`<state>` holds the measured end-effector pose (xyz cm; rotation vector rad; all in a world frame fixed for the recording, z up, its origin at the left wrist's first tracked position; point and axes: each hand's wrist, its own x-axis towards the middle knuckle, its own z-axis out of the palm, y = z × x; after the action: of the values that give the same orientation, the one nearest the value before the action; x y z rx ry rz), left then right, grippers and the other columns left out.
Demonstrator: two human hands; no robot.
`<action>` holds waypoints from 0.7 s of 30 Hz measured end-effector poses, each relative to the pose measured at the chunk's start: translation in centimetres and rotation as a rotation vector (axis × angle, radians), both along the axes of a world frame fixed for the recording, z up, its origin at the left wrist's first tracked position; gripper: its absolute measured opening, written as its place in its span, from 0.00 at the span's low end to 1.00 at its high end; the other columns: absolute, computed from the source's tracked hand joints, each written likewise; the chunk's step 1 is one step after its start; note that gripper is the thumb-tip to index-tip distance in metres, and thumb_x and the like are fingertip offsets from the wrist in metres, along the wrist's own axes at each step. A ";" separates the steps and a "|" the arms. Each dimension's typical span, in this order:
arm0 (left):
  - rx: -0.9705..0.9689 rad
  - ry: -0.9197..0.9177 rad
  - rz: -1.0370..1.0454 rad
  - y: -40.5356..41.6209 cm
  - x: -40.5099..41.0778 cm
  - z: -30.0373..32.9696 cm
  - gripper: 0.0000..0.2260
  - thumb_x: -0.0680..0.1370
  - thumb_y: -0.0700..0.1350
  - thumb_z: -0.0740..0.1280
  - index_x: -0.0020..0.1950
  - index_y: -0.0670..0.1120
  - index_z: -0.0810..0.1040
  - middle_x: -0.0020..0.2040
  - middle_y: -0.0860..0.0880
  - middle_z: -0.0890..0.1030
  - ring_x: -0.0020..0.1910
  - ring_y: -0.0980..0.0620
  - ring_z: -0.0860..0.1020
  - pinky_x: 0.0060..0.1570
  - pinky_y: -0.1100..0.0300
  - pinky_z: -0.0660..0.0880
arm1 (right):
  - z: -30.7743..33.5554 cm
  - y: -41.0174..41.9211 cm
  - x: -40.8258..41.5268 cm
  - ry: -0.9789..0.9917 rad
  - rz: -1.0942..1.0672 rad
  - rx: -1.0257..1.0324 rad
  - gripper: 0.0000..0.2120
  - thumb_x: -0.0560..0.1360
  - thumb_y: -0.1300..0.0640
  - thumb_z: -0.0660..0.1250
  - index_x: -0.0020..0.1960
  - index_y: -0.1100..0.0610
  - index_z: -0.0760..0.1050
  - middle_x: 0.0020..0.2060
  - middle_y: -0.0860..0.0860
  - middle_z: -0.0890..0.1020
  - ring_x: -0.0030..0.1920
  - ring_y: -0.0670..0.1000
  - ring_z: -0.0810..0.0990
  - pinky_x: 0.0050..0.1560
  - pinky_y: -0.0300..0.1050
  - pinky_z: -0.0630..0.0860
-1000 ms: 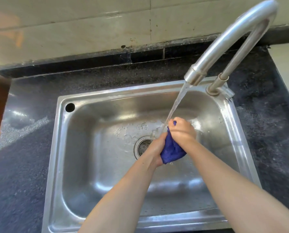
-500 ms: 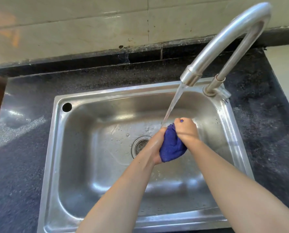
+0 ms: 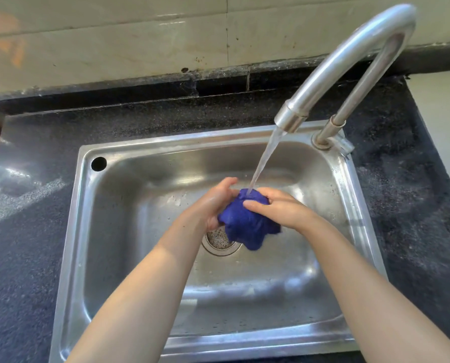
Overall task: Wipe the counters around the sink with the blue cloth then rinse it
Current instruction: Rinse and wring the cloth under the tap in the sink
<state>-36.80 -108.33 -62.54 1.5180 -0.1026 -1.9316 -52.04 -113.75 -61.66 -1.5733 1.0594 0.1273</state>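
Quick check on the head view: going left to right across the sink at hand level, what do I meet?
Left counter → sink rim → left hand → blue cloth → right hand → right counter.

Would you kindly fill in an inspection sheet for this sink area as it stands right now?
Surface: dark speckled counter around a steel sink; glare patches on its left side.
Job's things: blue cloth, bunched, held over the drain under the running stream from the faucet.
Clutter: nothing seen.
Grippers: left hand and right hand both grip the cloth.
Cables: nothing seen.
Surroundings: pale tiled wall behind, with stains along its dark lower edge.
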 end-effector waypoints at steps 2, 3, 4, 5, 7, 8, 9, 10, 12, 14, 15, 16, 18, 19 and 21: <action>-0.013 -0.092 0.098 0.5 0.5 -0.3 0.18 0.79 0.55 0.55 0.44 0.43 0.77 0.43 0.43 0.78 0.39 0.47 0.76 0.43 0.56 0.72 | 0.0 0.0 -0.1 -0.026 -0.139 0.041 0.09 0.75 0.48 0.67 0.50 0.52 0.79 0.47 0.50 0.83 0.51 0.51 0.81 0.55 0.45 0.74; -0.033 -0.141 0.121 0.8 0.5 -1.0 0.16 0.79 0.54 0.57 0.42 0.45 0.76 0.43 0.45 0.78 0.39 0.49 0.75 0.39 0.58 0.72 | 0.2 0.2 0.0 -0.064 -0.194 0.068 0.08 0.75 0.49 0.66 0.49 0.52 0.78 0.46 0.50 0.84 0.51 0.51 0.81 0.55 0.45 0.74; -0.056 -0.168 0.109 1.3 0.4 -1.7 0.16 0.79 0.55 0.58 0.44 0.45 0.77 0.45 0.46 0.79 0.41 0.49 0.76 0.38 0.59 0.72 | 0.0 0.5 0.1 -0.114 -0.258 0.104 0.06 0.76 0.50 0.65 0.48 0.51 0.78 0.46 0.50 0.84 0.51 0.51 0.81 0.56 0.45 0.74; -0.084 -0.163 0.098 1.8 0.0 -2.2 0.17 0.79 0.57 0.57 0.48 0.45 0.78 0.48 0.46 0.80 0.44 0.49 0.77 0.40 0.59 0.72 | -0.1 0.8 0.1 -0.185 -0.341 0.166 0.05 0.77 0.51 0.65 0.49 0.50 0.77 0.46 0.49 0.84 0.50 0.51 0.81 0.56 0.44 0.74; -0.112 -0.039 0.170 2.6 -1.0 -2.5 0.21 0.80 0.58 0.54 0.56 0.46 0.79 0.51 0.47 0.82 0.48 0.50 0.80 0.47 0.55 0.74 | 0.1 1.1 0.4 -0.311 -0.522 0.357 0.05 0.78 0.55 0.63 0.53 0.51 0.76 0.46 0.51 0.83 0.46 0.50 0.81 0.50 0.44 0.77; -0.124 0.031 0.227 2.9 -1.5 -2.5 0.20 0.80 0.57 0.53 0.55 0.46 0.79 0.50 0.47 0.83 0.48 0.50 0.81 0.50 0.54 0.74 | 0.2 1.2 0.5 -0.342 -0.562 0.420 0.07 0.78 0.57 0.63 0.55 0.54 0.75 0.45 0.53 0.83 0.43 0.50 0.81 0.44 0.42 0.78; -0.125 0.089 0.290 2.9 -1.8 -2.5 0.20 0.80 0.57 0.54 0.53 0.46 0.80 0.48 0.46 0.84 0.46 0.50 0.82 0.50 0.55 0.75 | 0.2 1.2 0.5 -0.330 -0.556 0.417 0.08 0.78 0.60 0.63 0.57 0.56 0.74 0.44 0.53 0.82 0.41 0.50 0.81 0.40 0.40 0.78; -0.116 0.117 0.330 2.9 -2.0 -2.6 0.19 0.80 0.55 0.56 0.51 0.45 0.80 0.46 0.45 0.84 0.43 0.50 0.83 0.48 0.57 0.76 | 0.0 1.2 0.4 -0.282 -0.536 0.379 0.09 0.78 0.61 0.62 0.58 0.57 0.72 0.45 0.53 0.81 0.40 0.48 0.80 0.37 0.39 0.77; -0.092 0.055 0.338 3.0 -2.6 -2.5 0.17 0.79 0.54 0.59 0.48 0.44 0.81 0.44 0.44 0.84 0.40 0.50 0.83 0.43 0.59 0.78 | -0.3 1.3 0.2 -0.194 -0.513 0.295 0.09 0.77 0.60 0.62 0.58 0.54 0.71 0.47 0.51 0.80 0.41 0.47 0.79 0.37 0.38 0.74; -0.012 -0.085 0.286 3.0 -3.1 -2.5 0.15 0.79 0.54 0.60 0.47 0.44 0.80 0.43 0.43 0.84 0.37 0.47 0.82 0.39 0.57 0.77 | -0.6 1.5 0.1 -0.146 -0.548 0.300 0.06 0.78 0.54 0.62 0.54 0.52 0.74 0.45 0.49 0.80 0.42 0.48 0.78 0.39 0.41 0.74; 0.024 -0.144 0.267 2.9 -3.2 -2.7 0.14 0.79 0.53 0.61 0.46 0.45 0.79 0.40 0.43 0.83 0.35 0.46 0.81 0.37 0.56 0.77 | -0.6 1.9 0.1 -0.129 -0.566 0.261 0.06 0.78 0.52 0.62 0.50 0.53 0.75 0.42 0.49 0.80 0.41 0.49 0.78 0.40 0.41 0.73; 0.035 -0.206 0.262 2.7 -3.3 -2.7 0.13 0.79 0.52 0.61 0.46 0.44 0.79 0.39 0.43 0.83 0.35 0.45 0.80 0.37 0.55 0.76 | -0.5 2.3 0.2 -0.114 -0.560 0.166 0.08 0.78 0.50 0.63 0.46 0.54 0.75 0.39 0.49 0.79 0.40 0.50 0.77 0.40 0.41 0.72; 0.014 -0.264 0.257 2.3 -3.3 -3.1 0.11 0.78 0.48 0.61 0.44 0.43 0.77 0.40 0.44 0.82 0.40 0.46 0.81 0.43 0.56 0.76 | 0.2 3.6 0.8 -0.097 -0.480 -0.092 0.12 0.77 0.51 0.63 0.38 0.55 0.72 0.32 0.48 0.75 0.37 0.49 0.73 0.39 0.36 0.69; -0.002 -0.227 0.279 2.2 -3.4 -3.0 0.10 0.77 0.47 0.61 0.41 0.43 0.77 0.37 0.46 0.81 0.38 0.49 0.81 0.42 0.58 0.76 | 0.8 4.5 1.4 -0.104 -0.414 -0.200 0.13 0.77 0.51 0.63 0.35 0.54 0.70 0.31 0.47 0.73 0.35 0.48 0.72 0.37 0.35 0.67; -0.020 -0.108 0.368 2.2 -4.0 -2.6 0.13 0.80 0.46 0.56 0.37 0.46 0.73 0.26 0.53 0.78 0.26 0.56 0.78 0.31 0.66 0.74 | 1.7 6.7 2.7 -0.083 -0.259 -0.363 0.14 0.76 0.46 0.60 0.38 0.54 0.72 0.35 0.48 0.74 0.38 0.49 0.72 0.37 0.40 0.66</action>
<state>-40.79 -106.15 -65.13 1.5076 0.1045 -1.5551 -49.36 -107.08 -59.97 -1.7265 1.2598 -0.3204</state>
